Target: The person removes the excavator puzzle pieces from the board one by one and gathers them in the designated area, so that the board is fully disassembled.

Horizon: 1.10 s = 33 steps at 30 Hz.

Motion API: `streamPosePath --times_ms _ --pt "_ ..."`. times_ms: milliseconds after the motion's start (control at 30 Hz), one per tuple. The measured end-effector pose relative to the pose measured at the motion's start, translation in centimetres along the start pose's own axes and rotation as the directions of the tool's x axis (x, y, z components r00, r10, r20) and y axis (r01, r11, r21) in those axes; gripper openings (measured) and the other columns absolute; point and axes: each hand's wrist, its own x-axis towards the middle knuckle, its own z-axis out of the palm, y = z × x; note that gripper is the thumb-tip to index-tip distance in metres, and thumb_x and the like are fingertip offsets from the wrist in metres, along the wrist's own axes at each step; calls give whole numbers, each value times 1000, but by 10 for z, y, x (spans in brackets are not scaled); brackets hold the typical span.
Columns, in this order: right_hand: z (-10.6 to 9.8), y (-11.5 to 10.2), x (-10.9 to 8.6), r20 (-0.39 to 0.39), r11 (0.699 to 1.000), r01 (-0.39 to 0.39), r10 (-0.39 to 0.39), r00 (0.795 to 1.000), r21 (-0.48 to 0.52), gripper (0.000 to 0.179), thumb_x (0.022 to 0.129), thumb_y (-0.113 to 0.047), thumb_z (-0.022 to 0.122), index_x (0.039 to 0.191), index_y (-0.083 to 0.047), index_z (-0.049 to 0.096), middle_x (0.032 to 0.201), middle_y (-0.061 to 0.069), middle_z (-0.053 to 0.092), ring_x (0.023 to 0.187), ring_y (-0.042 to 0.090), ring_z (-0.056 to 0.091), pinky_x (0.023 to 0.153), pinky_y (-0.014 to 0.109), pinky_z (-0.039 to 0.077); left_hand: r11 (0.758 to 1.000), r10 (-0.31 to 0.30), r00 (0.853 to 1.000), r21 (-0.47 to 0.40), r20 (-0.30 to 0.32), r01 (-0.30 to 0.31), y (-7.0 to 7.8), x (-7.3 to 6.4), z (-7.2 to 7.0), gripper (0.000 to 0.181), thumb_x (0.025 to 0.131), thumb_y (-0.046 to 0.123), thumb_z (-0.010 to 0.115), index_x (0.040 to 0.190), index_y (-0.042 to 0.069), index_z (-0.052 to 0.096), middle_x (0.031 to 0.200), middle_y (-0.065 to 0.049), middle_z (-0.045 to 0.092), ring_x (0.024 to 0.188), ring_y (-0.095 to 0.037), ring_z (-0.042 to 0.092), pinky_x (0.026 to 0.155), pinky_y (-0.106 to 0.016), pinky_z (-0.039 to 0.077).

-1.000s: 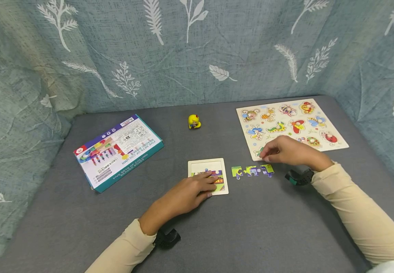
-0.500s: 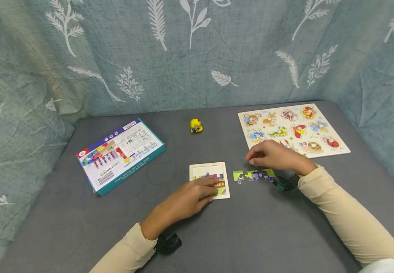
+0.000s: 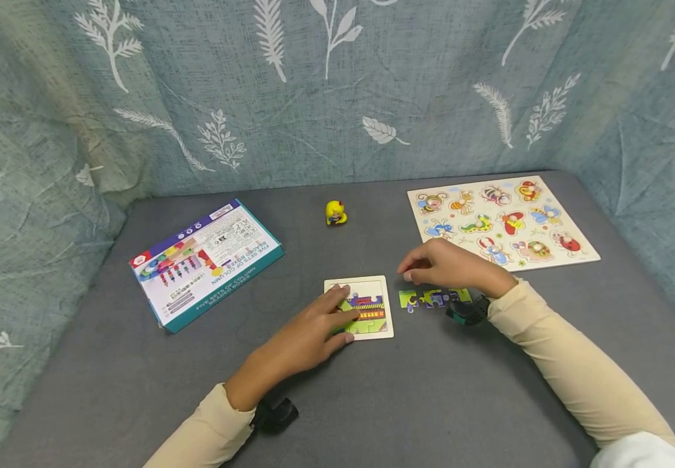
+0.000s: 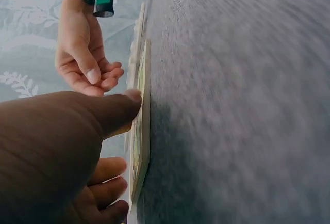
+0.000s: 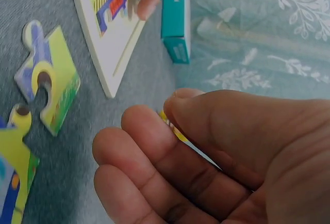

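My left hand point(image 3: 305, 331) rests with spread fingers on the left side of a small wooden puzzle tray point(image 3: 389, 315). Jigsaw pieces fill the tray's near part, and its far strip shows bare wood. Just right of the tray, loose jigsaw pieces point(image 3: 408, 299) lie in a row on the table. Above these hovers my right hand point(image 3: 451, 263), fingers loosely curled, thumb near the index fingertip and nothing between them. From the right wrist, a green and purple jigsaw piece point(image 5: 61, 74) shows beside the tray. The left wrist view has the left thumb point(image 4: 121, 109) at the tray's edge.
A wooden insect peg puzzle board point(image 3: 554, 257) lies at the back right. A small yellow toy point(image 3: 335, 212) stands at the back middle. To the left is a flat beaded-column toy box point(image 3: 209, 263). A leaf-patterned curtain point(image 3: 314, 130) hangs behind the grey table point(image 3: 408, 403).
My right hand has moved left from the peg board's near corner to above the loose pieces. The left hand has slid slightly left, uncovering more of the puzzle.
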Motion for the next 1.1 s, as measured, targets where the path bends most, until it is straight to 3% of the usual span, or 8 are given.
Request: streamPosePath --times_ms 300,600,867,1100 --pt "10 -5 11 5 999 42 -42 999 3 16 95 -8 63 104 -2 73 89 3 71 75 14 65 68 32 53 999 1 999 -44 35 1 -3 -7 -3 43 98 27 62 135 6 58 152 -15 36 142 -30 28 112 -45 29" --pt "14 -7 21 29 999 44 -44 999 13 18 96 -9 60 106 -3 73 84 3 70 71 17 63 62 32 50 995 76 997 -72 31 -74 -4 -16 -6 34 99 26 60 127 7 65 149 -6 44 141 -25 30 110 -46 32" --pt "19 -12 34 40 999 38 -40 998 33 18 95 -8 61 106 -3 74 89 3 72 75 14 64 67 31 52 989 108 991 -109 83 -99 -4 -19 -6 33 101 27 57 128 12 65 146 2 47 142 -15 29 112 -37 30" --pt "24 -15 44 55 998 59 -60 997 20 18 95 -8 62 106 -4 74 95 1 72 78 10 64 70 29 52 983 137 989 -130 62 -128 -2 -15 -7 29 99 16 59 126 7 66 143 -3 51 139 -19 35 110 -39 33"
